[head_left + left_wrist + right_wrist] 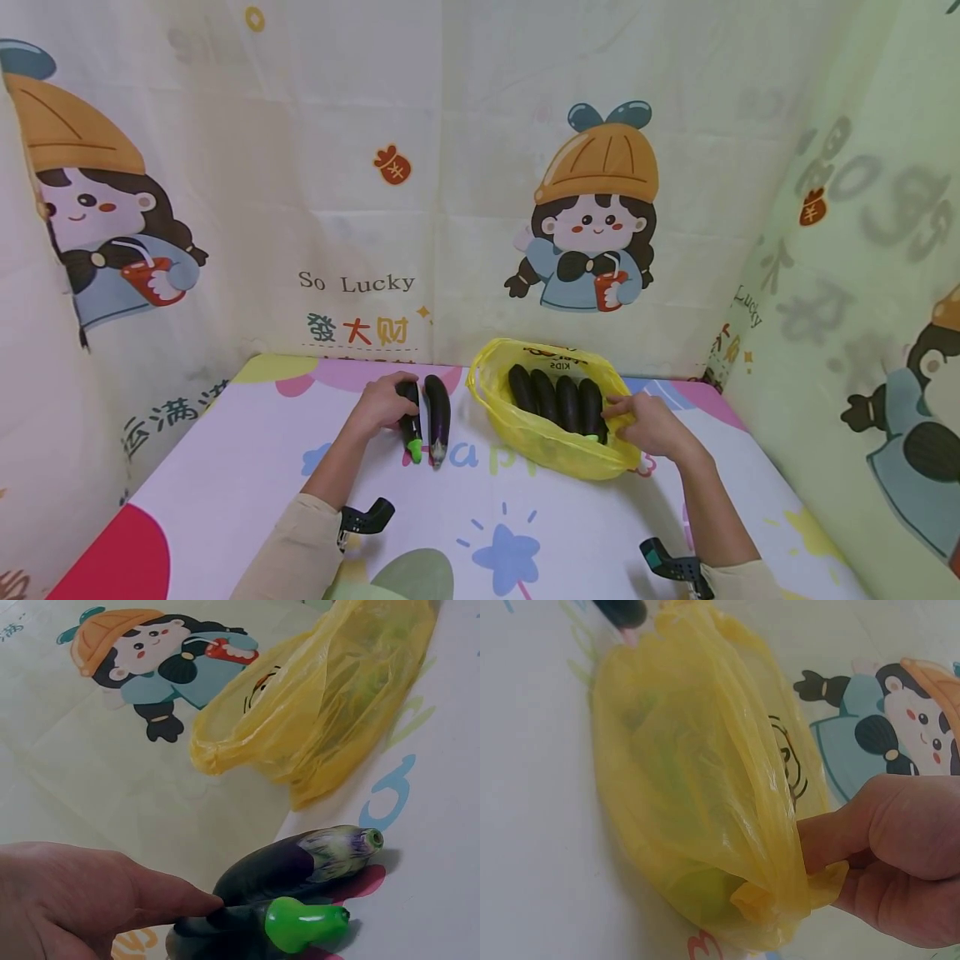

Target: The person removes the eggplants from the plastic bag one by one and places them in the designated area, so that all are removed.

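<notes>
My left hand (pixel 381 404) (pixel 82 904) grips an eggplant (pixel 410 433) with a glossy bright green cap (pixel 300 924), which lies on the table. Just to its right lies a second eggplant (pixel 438 417) (pixel 300 859) with a pale, purplish stem end, nearly parallel. A yellow plastic bag (pixel 525 442) (pixel 337 705) stands open to the right of both. Inside it several dark eggplants (pixel 567 404) lie side by side. At the bag's right side my right hand (pixel 651 423) (pixel 900 859) pinches the rim, and a fold of yellow plastic (pixel 829 885) shows between its fingers.
The table (pixel 420 517) has a white cover with coloured prints. Cloth walls (pixel 465 208) with cartoon figures rise behind it and along both sides. The bag stands close to the back wall. A black wrist device (pixel 367 518) sits on each forearm.
</notes>
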`<state>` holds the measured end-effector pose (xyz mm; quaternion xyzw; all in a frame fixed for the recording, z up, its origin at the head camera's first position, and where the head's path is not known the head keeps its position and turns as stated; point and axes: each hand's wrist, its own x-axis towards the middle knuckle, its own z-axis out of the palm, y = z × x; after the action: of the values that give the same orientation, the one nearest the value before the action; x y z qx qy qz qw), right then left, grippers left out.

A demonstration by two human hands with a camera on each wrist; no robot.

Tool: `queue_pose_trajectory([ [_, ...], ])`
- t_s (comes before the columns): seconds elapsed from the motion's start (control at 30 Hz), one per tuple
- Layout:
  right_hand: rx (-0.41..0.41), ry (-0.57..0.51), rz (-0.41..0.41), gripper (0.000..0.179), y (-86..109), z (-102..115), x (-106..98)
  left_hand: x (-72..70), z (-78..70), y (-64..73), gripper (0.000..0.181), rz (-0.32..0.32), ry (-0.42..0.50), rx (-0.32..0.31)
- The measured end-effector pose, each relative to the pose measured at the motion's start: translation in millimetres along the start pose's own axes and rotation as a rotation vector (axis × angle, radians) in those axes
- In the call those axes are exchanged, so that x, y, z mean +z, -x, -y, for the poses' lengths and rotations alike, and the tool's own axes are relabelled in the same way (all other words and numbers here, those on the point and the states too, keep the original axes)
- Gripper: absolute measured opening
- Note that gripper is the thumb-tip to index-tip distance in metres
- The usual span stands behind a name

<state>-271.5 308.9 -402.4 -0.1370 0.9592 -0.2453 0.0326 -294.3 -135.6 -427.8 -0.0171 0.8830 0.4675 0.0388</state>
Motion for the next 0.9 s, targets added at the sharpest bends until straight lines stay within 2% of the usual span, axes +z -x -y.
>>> queue_pose_trajectory([
  [0.4, 0.0, 0.002, 0.0, 0.038, -1.0, 0.5, -0.7, 3.6, 1.3, -1.9, 0.054, 0.006, -0.089, -0.005],
  [0.7, 0.009, 0.006, 0.003, 0.037, -0.4, 0.4, -0.8, 4.2, -3.4, 1.8, 0.053, 0.049, -0.104, -0.047],
  [0.9, 0.019, 0.005, 0.006, 0.037, 0.2, 0.8, -0.7, 2.0, -5.9, 5.2, 0.054, 0.071, -0.091, -0.048],
])
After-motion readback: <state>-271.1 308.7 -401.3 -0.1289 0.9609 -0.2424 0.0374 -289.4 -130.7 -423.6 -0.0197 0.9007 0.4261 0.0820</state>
